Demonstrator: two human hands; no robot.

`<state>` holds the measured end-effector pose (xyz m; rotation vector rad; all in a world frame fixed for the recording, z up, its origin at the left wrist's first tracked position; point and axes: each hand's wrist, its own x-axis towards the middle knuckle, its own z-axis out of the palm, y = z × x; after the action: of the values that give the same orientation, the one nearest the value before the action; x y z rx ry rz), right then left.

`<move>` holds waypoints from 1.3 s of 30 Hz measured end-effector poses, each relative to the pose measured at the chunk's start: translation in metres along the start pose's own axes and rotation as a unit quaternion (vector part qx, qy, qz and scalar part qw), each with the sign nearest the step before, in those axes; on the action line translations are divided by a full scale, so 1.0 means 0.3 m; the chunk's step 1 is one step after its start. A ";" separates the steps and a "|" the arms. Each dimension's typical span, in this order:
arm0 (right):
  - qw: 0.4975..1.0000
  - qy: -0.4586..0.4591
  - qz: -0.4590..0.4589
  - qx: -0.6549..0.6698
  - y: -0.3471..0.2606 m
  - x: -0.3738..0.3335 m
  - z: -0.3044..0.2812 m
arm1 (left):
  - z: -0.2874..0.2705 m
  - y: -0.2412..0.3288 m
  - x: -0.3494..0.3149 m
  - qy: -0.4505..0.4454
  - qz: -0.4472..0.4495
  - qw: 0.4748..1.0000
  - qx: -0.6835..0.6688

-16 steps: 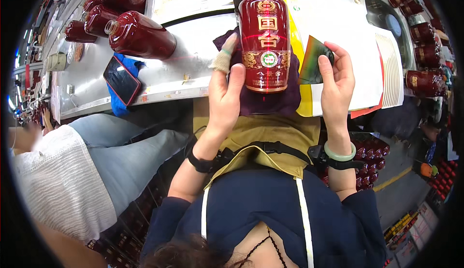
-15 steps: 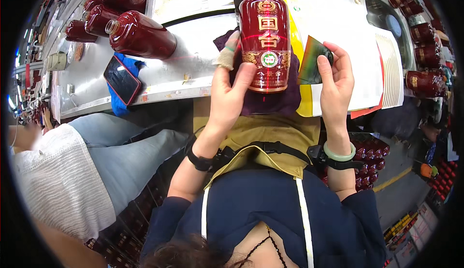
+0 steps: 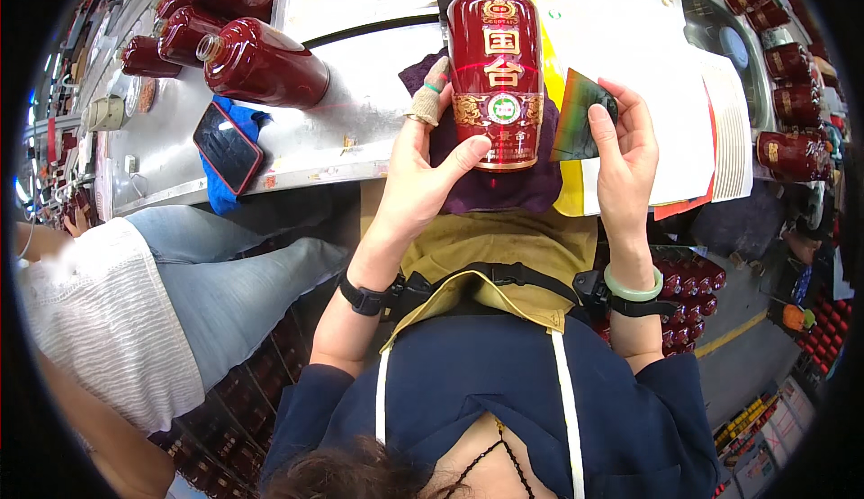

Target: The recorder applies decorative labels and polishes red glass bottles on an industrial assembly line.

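A dark red glass bottle (image 3: pixel 493 58) with gold decoration lies neck away from me on a dark purple cloth (image 3: pixel 477 195), thin red light lines crossing it. My left hand (image 3: pixel 421 161) holds its lower left side, thumb pressed on the lower front and fingers along the side. A beige knitted sleeve covers one of those fingers. Right of the bottle, my right hand (image 3: pixel 625 143) pinches a thin, dark green, see-through flat piece (image 3: pixel 576 121) between thumb and fingers. A small gap separates that piece from the bottle.
More red bottles (image 3: pixel 265 62) stand or lean at the left. Near the table edge a phone (image 3: pixel 229 148) rests on blue cloth. White sheets (image 3: pixel 648 58) with a yellow edge lie at the right. A co-worker in a white top (image 3: pixel 112 319) sits at my left.
My left thumb has slid right across the bottle's lower front, and that forearm shifted slightly left. The bottle's front has turned a little to the right. My right hand has barely moved.
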<state>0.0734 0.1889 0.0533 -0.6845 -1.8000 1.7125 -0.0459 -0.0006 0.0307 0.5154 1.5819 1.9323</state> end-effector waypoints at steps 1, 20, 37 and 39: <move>1.000 0.001 0.003 0.000 -0.005 0.000 0.001 | -0.002 -0.001 -0.001 -0.004 -0.002 1.000 -0.011; 0.849 -0.110 -0.421 -0.300 -0.117 -0.009 -0.011 | 0.017 -0.021 -0.023 0.081 0.180 0.912 0.359; 0.825 -0.152 -0.452 -0.302 -0.124 0.000 0.020 | 0.061 -0.048 -0.009 0.104 0.131 0.948 0.269; 0.810 -0.068 -0.470 -0.345 -0.096 0.074 0.016 | 0.069 -0.034 -0.018 0.112 0.118 0.949 0.270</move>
<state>0.0544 0.1994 0.0829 0.1416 -2.2904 0.4356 -0.0268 0.0126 0.0256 0.7532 2.3087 1.7546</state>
